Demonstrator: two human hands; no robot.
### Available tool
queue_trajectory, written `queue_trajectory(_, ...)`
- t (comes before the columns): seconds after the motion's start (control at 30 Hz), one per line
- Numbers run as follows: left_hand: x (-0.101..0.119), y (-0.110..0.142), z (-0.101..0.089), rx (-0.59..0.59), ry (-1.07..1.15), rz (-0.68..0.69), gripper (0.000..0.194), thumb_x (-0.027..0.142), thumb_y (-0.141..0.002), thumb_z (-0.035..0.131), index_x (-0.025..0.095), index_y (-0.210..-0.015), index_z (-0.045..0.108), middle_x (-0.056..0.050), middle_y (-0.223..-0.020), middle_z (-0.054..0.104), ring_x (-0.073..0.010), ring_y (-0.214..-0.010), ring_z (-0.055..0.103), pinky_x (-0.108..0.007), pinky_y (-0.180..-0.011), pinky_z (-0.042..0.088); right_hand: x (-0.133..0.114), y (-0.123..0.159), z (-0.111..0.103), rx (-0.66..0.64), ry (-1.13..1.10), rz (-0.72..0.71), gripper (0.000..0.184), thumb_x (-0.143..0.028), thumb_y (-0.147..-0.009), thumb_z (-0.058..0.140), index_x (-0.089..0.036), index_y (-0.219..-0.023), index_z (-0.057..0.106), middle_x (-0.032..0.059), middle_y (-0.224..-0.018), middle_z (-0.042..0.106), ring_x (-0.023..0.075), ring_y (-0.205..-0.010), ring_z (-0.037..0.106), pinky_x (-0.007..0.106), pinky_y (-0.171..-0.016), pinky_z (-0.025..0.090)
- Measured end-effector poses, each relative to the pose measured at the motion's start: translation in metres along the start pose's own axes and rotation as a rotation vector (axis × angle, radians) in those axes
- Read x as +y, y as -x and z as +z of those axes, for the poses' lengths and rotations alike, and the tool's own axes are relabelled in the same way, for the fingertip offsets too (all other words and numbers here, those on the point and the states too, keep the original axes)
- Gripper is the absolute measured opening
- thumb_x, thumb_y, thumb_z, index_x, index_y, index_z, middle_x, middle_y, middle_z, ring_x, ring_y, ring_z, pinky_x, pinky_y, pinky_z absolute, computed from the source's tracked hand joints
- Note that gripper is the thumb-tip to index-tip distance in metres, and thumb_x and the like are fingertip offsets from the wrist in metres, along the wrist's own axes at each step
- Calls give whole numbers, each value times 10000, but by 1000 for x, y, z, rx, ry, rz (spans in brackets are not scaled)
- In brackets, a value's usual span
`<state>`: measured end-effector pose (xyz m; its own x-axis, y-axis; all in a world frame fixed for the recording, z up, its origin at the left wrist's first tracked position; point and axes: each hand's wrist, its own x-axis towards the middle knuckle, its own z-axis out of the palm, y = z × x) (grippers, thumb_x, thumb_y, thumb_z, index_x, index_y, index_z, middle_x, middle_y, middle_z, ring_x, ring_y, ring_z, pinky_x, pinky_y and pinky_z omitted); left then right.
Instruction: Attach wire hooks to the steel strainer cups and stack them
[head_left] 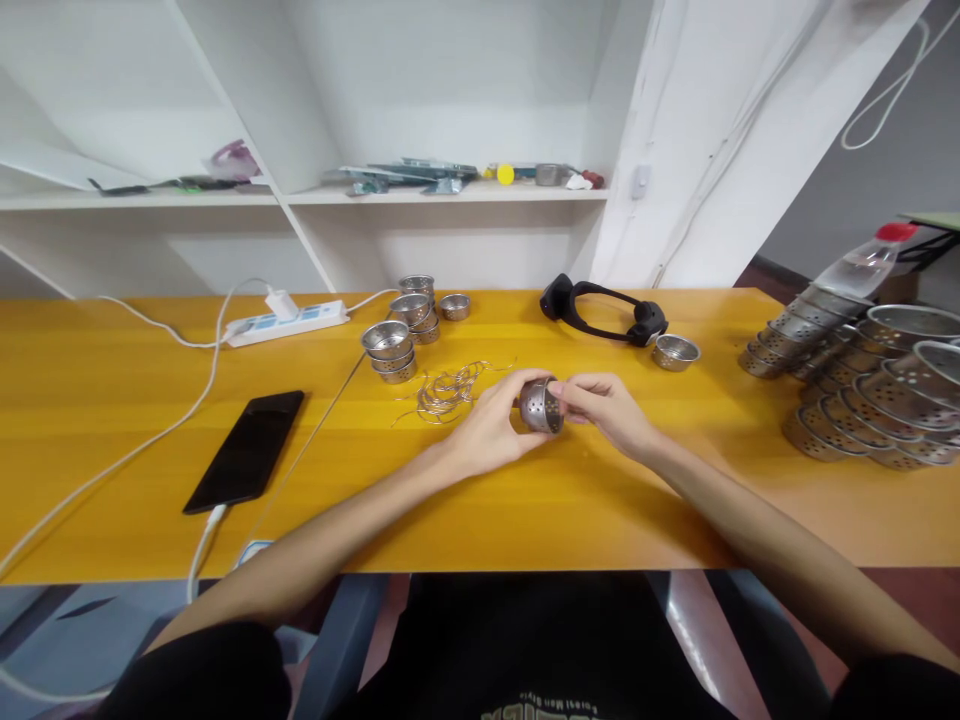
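A small perforated metal cup (541, 408) is tipped on its side just above the table, its holed face turned to the right. My left hand (491, 425) is closed around it, thumb below and fingers above. At the cup's right side, my right hand (604, 408) has thumb and forefinger pinched together against the holes. Whatever sits between those fingertips is too small to make out. A loose tangle of thin wires (450, 392) lies just left of my left hand.
Stacked metal cups (387, 342) stand behind the wires; larger stacks (862, 400) fill the right end beside a bottle (862, 262). A black headband device (600, 310) and a single cup (676, 352) lie beyond my hands. Left are a phone (246, 452) and a power strip (289, 323).
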<state>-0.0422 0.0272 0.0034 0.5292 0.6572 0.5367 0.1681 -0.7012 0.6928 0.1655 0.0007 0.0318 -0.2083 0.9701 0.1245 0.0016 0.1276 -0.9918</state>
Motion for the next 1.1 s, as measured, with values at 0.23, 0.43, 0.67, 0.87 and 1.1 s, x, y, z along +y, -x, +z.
queue_trajectory(0.23, -1, 2, 2, 32, 144, -8, 616, 267, -786, 918, 276, -1282, 553, -112, -1359, 665, -292, -1228, 701, -416, -818, 682, 5, 0, -3, -6, 8, -37, 494, -486, -859, 791, -186, -540, 564, -30, -559, 462, 117, -598, 382, 311, -617, 290)
queue_trajectory(0.43, -4, 5, 2, 63, 183, -11, 632, 265, -773, 937, 253, -1280, 559, -142, -1386, 633, -312, -1272, 676, -381, -797, 679, 5, 1, -1, -29, -6, -60, 540, -534, -844, 792, -198, -542, 496, -50, -573, 364, 114, -603, 309, 308, -611, 259)
queue_trajectory(0.67, -6, 5, 1, 77, 244, 7, 636, 303, -795, 929, 253, -1305, 551, -157, -1400, 621, -306, -1258, 683, -367, -792, 673, -1, 3, 3, -69, 31, -99, 559, -550, -832, 812, -190, -539, 501, -42, -588, 420, 113, -615, 352, 301, -635, 288)
queue_trajectory(0.87, -7, 5, -1, 66, 223, 14, 627, 338, -811, 919, 261, -1315, 553, -162, -1432, 603, -322, -1310, 658, -381, -807, 672, -5, 5, 6, -74, 106, -126, 571, -605, -814, 818, -191, -548, 528, -25, -595, 480, 126, -630, 405, 296, -643, 350)
queue_trajectory(1.1, -4, 4, -3, 62, 208, 26, 610, 328, -815, 916, 260, -1302, 556, -159, -1418, 613, -318, -1301, 661, -388, -817, 678, -4, 4, 4, -92, 151, -160, 563, -599, -863, 790, -192, -561, 546, -25, -588, 491, 119, -605, 403, 291, -621, 359)
